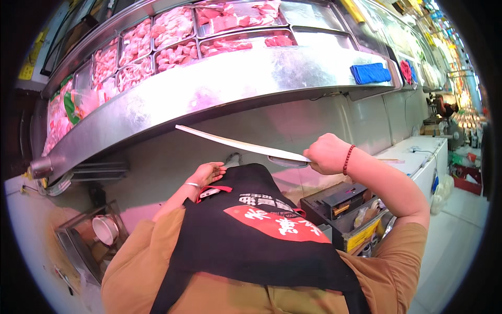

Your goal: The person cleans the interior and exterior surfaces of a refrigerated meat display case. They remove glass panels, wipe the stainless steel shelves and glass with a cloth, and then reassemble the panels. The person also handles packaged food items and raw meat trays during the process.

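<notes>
My right hand (328, 154), with a red bead bracelet at the wrist, is closed round one end of a long, thin, pale stick-like thing (230, 141). It stretches left across the gap before the metal counter, with a dark grey narrow piece (287, 161) under it close to my fist. Its exact kind I cannot make out. My left hand (210, 172) is beside the black apron (251, 209) on my front, fingers loosely bent and apart, holding nothing that I can see. A small grey curved thing (234, 158) shows just past its fingertips.
Ahead runs a metal counter (209, 86) with trays of raw meat (172, 26) behind it. A folded blue cloth (370, 73) lies at its right end. At lower right stands a black box (334, 201) of small items; at left, a white bucket (105, 230).
</notes>
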A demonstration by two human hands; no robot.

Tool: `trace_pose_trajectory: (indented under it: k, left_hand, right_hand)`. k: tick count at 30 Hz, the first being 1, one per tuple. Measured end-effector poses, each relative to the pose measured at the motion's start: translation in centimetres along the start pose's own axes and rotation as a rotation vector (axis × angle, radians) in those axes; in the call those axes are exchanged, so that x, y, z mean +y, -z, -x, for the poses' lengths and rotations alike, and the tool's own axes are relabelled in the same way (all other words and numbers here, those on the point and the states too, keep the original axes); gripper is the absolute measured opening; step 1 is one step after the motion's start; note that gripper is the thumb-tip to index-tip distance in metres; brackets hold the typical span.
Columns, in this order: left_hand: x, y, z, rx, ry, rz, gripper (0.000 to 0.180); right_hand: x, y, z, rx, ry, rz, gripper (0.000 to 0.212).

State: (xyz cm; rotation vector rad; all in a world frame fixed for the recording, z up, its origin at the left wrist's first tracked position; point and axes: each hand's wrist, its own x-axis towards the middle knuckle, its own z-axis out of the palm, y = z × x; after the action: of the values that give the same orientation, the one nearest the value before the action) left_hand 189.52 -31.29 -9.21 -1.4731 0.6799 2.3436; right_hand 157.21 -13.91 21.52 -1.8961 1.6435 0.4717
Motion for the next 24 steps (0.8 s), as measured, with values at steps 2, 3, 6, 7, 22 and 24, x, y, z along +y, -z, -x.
trace_pose_trajectory:
  k: [2, 3, 6, 7, 22, 24]
  left_hand:
    - [-0.9, -0.4, -1.3, 0.033, 0.023, -0.001, 0.026]
    - [-1.0, -0.8, -2.0, 0.044, 0.03, -0.005, 0.026]
    - [-2.1, -0.6, -4.2, 0.06, -0.005, 0.116, 0.025]
    - [-2.7, -0.1, -5.2, 0.067, -0.011, 0.165, 0.025]
    - [-2.4, 0.6, -18.3, -0.287, -0.027, 0.838, 0.047]
    - [-3.4, 3.4, -24.9, -1.573, -0.457, 0.778, 0.049]
  right_hand:
    - [0.4, 0.4, 0.4, 0.001, 0.02, 0.019, 0.012]
    - [0.4, 0.5, 0.7, 0.014, 0.037, 0.025, 0.012]
    - [0.3, 2.7, 2.2, -0.016, 0.043, 0.045, 0.012]
    - [0.1, 3.8, 2.7, -0.022, 0.049, 0.046, 0.012]
    - [-4.0, 23.8, 8.3, -0.019, 0.103, -0.222, 0.014]
    - [-5.9, 25.3, 9.1, -0.013, 0.132, -0.195, 0.014]
